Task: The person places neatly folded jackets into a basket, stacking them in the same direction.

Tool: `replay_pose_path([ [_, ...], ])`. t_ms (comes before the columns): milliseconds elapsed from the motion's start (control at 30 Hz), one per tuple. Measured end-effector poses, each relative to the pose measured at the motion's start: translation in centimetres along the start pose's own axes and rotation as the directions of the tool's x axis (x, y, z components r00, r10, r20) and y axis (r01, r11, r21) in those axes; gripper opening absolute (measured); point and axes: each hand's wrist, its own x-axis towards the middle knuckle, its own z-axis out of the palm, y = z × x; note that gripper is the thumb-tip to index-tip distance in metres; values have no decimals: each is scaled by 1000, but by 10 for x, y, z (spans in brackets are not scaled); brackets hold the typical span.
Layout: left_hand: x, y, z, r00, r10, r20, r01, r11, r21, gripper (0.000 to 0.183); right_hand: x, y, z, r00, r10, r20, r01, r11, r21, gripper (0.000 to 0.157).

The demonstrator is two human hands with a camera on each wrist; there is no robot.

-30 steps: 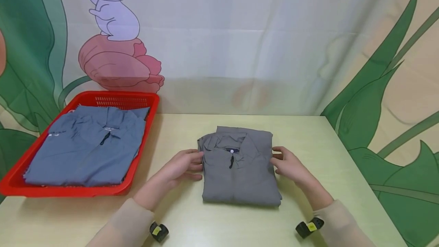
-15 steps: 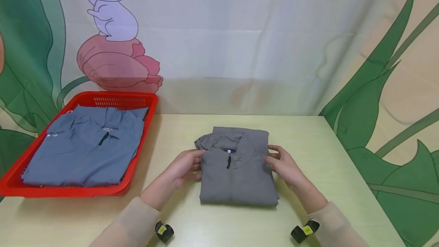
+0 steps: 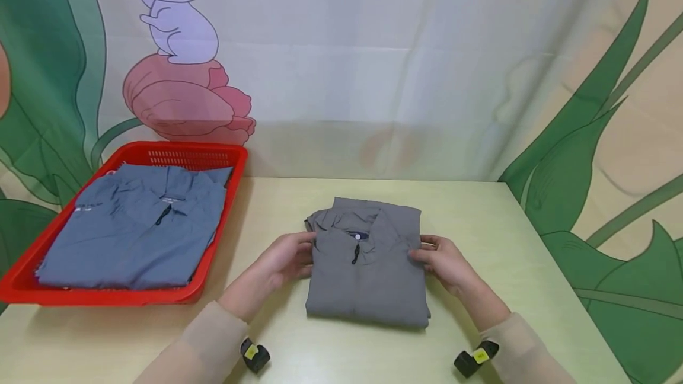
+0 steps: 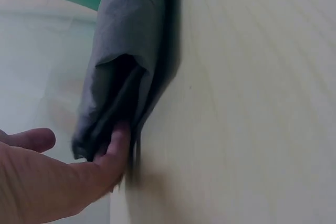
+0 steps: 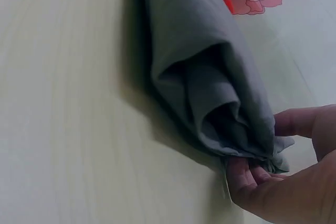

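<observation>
A folded grey zip-neck shirt (image 3: 368, 283) lies in the middle of the table, collar toward the back and a black zip pull on its front. At its left edge, my left hand (image 3: 285, 258) holds the side, fingers reaching under the layers in the left wrist view and thumb close to the upper edge. My right hand (image 3: 445, 261) grips the opposite side: its thumb lies over the top layer, while the fingers (image 5: 239, 174) go underneath. The rolled layers of cloth (image 5: 215, 93) show from the side in the right wrist view. Some fingertips are hidden by fabric.
On the left of the table (image 3: 299, 348) stands a red plastic basket (image 3: 241, 162) with a folded blue zip-neck garment (image 3: 133, 236) in it. Behind the table hangs a printed curtain (image 3: 341, 88) with a white animal and green leaves.
Both hands have closed in on the shirt's sides, the right thumb now over its top and the left fingers at its edge. The shirt has shifted slightly. The basket stays put.
</observation>
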Motion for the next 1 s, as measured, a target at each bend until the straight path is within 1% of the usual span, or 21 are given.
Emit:
replay_pose_path([
  [100,10,-1,-3,1000,7,-18,-6,999,36,52,0,2,0,1000,-12,18,12,1000,-3,71],
  [167,9,4,1,999,1,-42,0,1000,29,52,1,1,0,1000,-22,21,22,1000,-1,70],
  [267,1,13,12,999,-7,-47,7,1000,-7,53,1,0,0,1000,-24,12,24,1000,-11,71],
  [333,-7,20,19,999,-23,-36,21,999,-42,55,2,0,0,1000,-18,8,18,1000,-13,71],
  [367,-6,20,20,999,-31,-26,29,998,-49,54,3,1,1,1000,-12,5,13,1000,-12,72],
  [500,-1,18,21,998,-57,-11,56,997,-53,52,4,6,3,1000,0,1,0,1000,5,71],
  [600,5,16,22,998,-59,-26,57,997,-60,48,5,9,3,1000,-4,-7,4,1000,18,70],
  [767,9,16,25,999,-36,-32,32,992,-121,37,6,11,3,1000,-5,-11,5,999,33,69],
  [867,10,14,23,1000,-22,-19,19,989,-146,29,6,10,3,1000,0,-5,1,999,42,70],
  [1000,13,12,17,1000,3,-4,-3,990,-141,34,6,9,1,1000,-3,-5,3,998,55,72],
])
